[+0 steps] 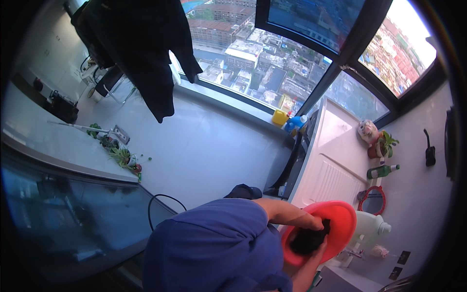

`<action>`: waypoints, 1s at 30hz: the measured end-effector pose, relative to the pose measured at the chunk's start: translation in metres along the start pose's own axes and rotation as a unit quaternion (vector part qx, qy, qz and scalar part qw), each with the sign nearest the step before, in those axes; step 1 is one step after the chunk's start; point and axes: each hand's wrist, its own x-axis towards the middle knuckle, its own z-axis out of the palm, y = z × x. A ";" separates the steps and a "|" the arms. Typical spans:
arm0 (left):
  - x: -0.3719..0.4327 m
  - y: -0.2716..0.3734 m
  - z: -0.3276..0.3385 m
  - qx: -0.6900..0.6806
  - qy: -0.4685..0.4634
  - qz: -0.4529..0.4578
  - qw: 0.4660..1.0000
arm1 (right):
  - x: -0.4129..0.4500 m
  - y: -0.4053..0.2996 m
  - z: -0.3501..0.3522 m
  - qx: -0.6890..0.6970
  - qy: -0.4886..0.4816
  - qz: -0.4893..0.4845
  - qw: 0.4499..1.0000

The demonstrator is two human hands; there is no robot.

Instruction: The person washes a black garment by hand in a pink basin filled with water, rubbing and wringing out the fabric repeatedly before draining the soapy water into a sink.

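Observation:
A red plastic basin [344, 219] stands tilted at the sink end of a white washboard counter [334, 142]. Dark wet-looking cloth [305, 241] lies bunched inside it. My left hand [316, 222] reaches over the basin and grips the upper part of the cloth. On the lower side, my right hand [321, 250] is at the cloth and the basin's inner wall; its fingers are partly hidden, so whether it grips cloth or basin is unclear.
Behind the basin are a large white jug [368, 222], a faucet [354, 252], a red-framed mirror [373, 200], a green bottle [381, 171] and a potted plant [386, 144]. Yellow [281, 117] and blue [296, 123] containers stand by the window. Dark trousers [146, 54] hang at upper left.

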 end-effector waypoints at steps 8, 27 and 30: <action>0.015 0.004 0.013 -0.033 -0.018 -0.049 0.998 | -0.015 0.012 -0.049 0.078 -0.030 -0.021 0.996; 0.053 -0.027 0.017 -0.118 0.003 -0.264 0.957 | -0.238 -0.077 0.153 0.022 0.327 -0.446 0.833; 0.044 -0.020 0.013 -0.020 -0.001 -0.283 0.959 | -0.271 -0.092 0.176 0.017 0.315 -0.477 0.821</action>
